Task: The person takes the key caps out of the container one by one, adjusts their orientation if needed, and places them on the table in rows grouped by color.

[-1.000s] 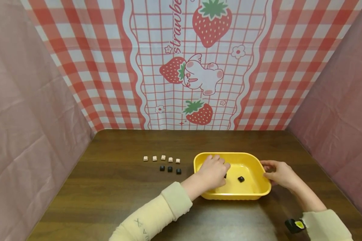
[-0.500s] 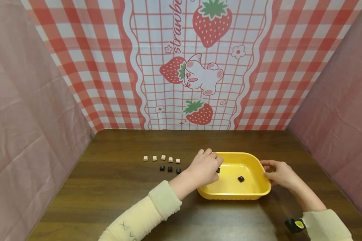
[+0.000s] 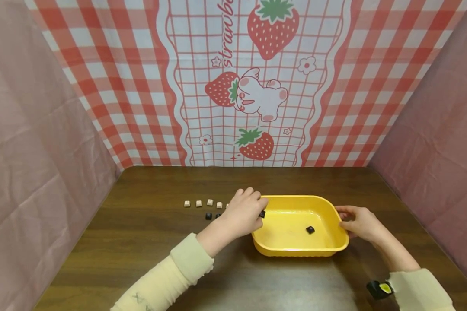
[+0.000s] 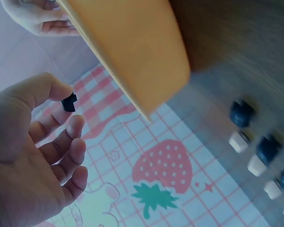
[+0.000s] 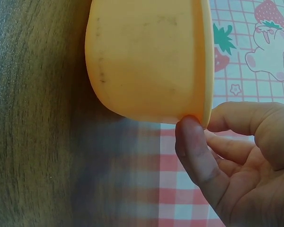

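A black keycap (image 4: 69, 101) is pinched between the thumb and forefinger of my left hand (image 3: 241, 211), just over the left rim of the yellow tub (image 3: 288, 241). In the left wrist view the other fingers curl loosely below it. My right hand (image 3: 363, 222) grips the tub's right end, thumb and fingers about its rim in the right wrist view. One more black keycap (image 3: 310, 230) lies on the tub floor. Left of the tub are a row of pale keycaps (image 3: 198, 203) and black keycaps (image 3: 208, 216), partly hidden by my left hand in the head view.
The brown wooden table (image 3: 140, 242) runs back to a red-checked strawberry cloth (image 3: 257, 99). Pink cloth walls (image 3: 43, 172) stand at both sides. A small black object with a yellow-green patch (image 3: 379, 290) sits at the right sleeve's cuff.
My left hand has moved left from inside the tub to its left rim, carrying a black keycap. The right hand and tub hold their place.
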Motion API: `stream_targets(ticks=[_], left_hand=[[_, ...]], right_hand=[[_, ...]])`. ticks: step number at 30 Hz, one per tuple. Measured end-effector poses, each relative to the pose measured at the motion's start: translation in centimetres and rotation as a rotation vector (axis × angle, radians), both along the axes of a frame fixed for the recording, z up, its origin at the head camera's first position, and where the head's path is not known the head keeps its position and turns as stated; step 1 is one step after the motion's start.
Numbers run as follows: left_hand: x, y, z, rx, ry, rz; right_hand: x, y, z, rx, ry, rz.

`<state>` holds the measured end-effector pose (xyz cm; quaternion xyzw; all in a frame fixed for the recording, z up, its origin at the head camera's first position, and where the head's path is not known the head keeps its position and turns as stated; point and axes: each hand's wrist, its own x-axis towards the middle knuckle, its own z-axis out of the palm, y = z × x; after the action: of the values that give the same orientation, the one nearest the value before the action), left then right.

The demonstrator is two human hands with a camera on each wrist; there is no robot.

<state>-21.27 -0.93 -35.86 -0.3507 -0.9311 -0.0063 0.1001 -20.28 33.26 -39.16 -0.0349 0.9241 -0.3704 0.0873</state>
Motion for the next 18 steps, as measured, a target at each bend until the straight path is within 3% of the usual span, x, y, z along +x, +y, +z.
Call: stream_targets(ticks=[6, 18], left_hand=[[-0.2, -1.8, -0.4, 0.05, -0.001, 0.022], [-0.8, -5.8, -2.1, 0.127, 0.12, 0.019]], right_hand=[[0.0, -0.1, 0.1, 0.004, -0.003, 0.0], [0.0, -0.2, 0.1, 0.0, 0.002, 0.003]])
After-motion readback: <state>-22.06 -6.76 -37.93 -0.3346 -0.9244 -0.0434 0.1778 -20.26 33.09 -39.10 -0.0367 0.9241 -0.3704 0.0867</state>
